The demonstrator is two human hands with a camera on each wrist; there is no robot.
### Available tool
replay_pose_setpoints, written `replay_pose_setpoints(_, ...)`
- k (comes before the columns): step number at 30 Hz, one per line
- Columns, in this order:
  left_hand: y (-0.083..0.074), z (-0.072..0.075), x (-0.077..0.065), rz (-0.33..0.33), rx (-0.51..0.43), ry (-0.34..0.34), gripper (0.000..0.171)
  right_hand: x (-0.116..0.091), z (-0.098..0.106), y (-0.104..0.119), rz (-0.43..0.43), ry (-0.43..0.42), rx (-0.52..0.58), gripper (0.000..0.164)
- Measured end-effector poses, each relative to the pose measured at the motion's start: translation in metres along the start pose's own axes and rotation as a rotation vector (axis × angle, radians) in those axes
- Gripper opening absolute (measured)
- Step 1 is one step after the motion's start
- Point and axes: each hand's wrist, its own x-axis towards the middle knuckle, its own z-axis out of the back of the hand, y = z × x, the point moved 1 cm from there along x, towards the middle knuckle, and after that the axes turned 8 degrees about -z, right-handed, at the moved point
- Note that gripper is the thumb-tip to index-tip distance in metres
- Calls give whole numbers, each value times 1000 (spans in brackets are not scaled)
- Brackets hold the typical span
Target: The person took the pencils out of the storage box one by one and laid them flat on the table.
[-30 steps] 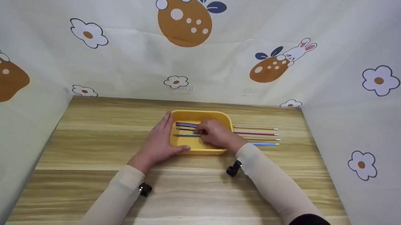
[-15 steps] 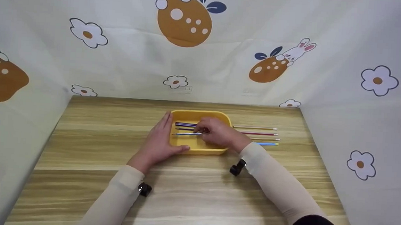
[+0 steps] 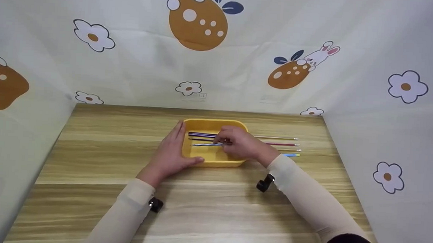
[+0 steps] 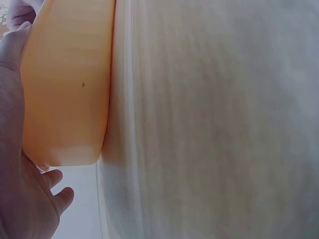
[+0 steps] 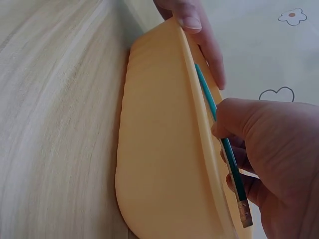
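Note:
In the head view my left hand rests against the left end of a yellow plastic box, its fingers lying straight along the end wall and its thumb on the near rim. My right hand is over the box and pinches a blue-green pencil between thumb and fingers. The eraser end of this pencil shows in the right wrist view, sticking out behind the hand. Further pencils lie side by side inside the box, partly hidden by my right hand. In the left wrist view the box's outer wall stands beside my left hand.
To the right of the box, several pencils lie parallel on the wooden table, among them a red one and a blue one, the latter partly behind my right forearm. Pale cloth walls with printed rabbits and flowers enclose the back and sides.
My right hand and forearm have shifted a little to the right, and the held pencil's tip has moved slightly right with them. My left hand and the box stay nearly in place.

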Motion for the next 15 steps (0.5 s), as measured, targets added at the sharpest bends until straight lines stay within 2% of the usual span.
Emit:
replay_pose_setpoints(11, -1, 0, 0, 1, 0, 4, 139, -18, 23, -1, -125, 17, 85, 33)
replay_pose_setpoints(15, -1, 1, -1, -1, 1, 5, 141, -27, 32, -4, -129, 4, 102, 33)
